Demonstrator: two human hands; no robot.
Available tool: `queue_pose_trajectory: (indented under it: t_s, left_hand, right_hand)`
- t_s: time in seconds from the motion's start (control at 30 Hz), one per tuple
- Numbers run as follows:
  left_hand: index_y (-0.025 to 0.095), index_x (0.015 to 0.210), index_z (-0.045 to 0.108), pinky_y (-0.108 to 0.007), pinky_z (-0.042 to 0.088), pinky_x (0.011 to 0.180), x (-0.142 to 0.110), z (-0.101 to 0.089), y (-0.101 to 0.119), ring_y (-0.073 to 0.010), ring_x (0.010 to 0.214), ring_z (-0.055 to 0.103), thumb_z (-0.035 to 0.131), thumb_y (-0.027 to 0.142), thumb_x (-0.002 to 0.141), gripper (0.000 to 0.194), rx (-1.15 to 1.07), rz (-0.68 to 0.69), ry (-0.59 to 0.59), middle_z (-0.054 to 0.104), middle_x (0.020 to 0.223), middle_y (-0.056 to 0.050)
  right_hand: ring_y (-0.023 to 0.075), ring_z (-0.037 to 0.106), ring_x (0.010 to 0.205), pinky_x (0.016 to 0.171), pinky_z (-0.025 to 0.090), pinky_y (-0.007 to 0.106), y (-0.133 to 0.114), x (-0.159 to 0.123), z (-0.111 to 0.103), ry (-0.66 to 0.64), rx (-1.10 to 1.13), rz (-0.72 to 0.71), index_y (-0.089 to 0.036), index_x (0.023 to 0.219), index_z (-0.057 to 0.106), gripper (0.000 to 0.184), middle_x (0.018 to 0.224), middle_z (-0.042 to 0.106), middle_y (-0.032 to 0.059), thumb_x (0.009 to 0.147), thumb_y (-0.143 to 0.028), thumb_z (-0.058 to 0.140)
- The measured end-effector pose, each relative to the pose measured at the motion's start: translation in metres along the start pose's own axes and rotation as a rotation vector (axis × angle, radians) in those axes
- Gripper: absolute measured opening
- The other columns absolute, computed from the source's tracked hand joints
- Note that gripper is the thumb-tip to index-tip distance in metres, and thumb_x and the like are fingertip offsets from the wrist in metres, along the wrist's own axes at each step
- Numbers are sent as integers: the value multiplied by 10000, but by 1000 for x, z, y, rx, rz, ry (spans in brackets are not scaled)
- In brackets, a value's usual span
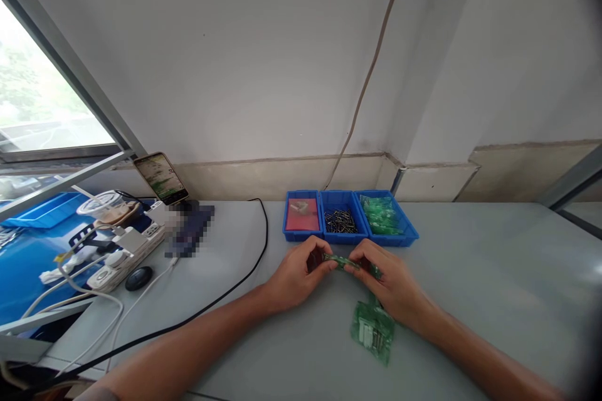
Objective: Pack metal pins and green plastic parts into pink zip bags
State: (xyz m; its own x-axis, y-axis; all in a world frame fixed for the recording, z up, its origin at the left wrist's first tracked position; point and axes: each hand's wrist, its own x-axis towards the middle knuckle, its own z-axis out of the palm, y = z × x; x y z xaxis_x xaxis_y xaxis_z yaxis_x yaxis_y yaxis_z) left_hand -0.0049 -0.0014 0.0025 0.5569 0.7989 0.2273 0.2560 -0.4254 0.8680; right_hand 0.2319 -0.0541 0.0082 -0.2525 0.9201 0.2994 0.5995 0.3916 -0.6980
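Note:
Between both hands is a green plastic bag (342, 260), stretched sideways above the grey table. My left hand (301, 266) pinches its left end between thumb and fingers. At its right end my right hand (388, 276) pinches it too, with some green film showing beneath the fingers. Below the right hand lies another green bag (374, 329) with white and metallic pieces inside; whether it joins the held film I cannot tell. Just beyond the hands stand blue bins: one with a red sheet (302, 214), one with dark metal screws (341, 222), one with green bags (380, 215).
A black cable (235, 285) crosses the table on the left. Near it are a power strip (126, 257), a black mouse (138, 278), a propped phone (161, 178) and a lidded cup (100, 202). A wall stands behind the bins.

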Motion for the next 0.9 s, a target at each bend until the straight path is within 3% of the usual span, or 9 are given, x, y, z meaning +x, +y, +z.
queue_pose_trajectory:
  t_s: [0.13,0.3,0.6,0.77,0.9]
  left_hand:
    - [200,1027,644,-254,417,696,0,0,1,-136,764,537,660,387,1054,190,13,30,8,621,879,11]
    - [186,924,623,-258,422,708,-1,1,2,-140,770,532,647,393,1063,251,14,118,59,594,854,2]
    - [179,879,603,-269,437,734,1,0,1,-148,782,550,603,405,1090,309,-12,137,53,623,856,-14]
    - [184,860,571,-259,433,715,1,1,-1,-143,801,560,679,377,1049,291,-14,169,53,637,907,-19]
    - [188,868,571,-254,430,702,0,2,-2,-139,794,556,711,381,1030,288,-15,156,61,633,913,-13]
  right_hand:
    - [199,585,790,652,438,298,1,-1,1,27,-11,-16,-251,952,627,210,892,625,15,1112,-365,553]
    - [212,611,836,761,485,328,4,-1,1,42,-32,-81,-249,972,635,237,895,644,21,1137,-333,486]
    - [205,593,782,686,461,311,1,0,1,40,-43,-71,-244,923,616,259,859,628,20,1130,-345,498]
    - [194,577,759,627,428,287,1,1,1,47,-45,-62,-244,905,601,206,860,618,11,1090,-335,596]
    - [202,592,781,647,449,292,1,2,1,50,-38,-69,-244,903,606,221,863,626,17,1104,-323,560]
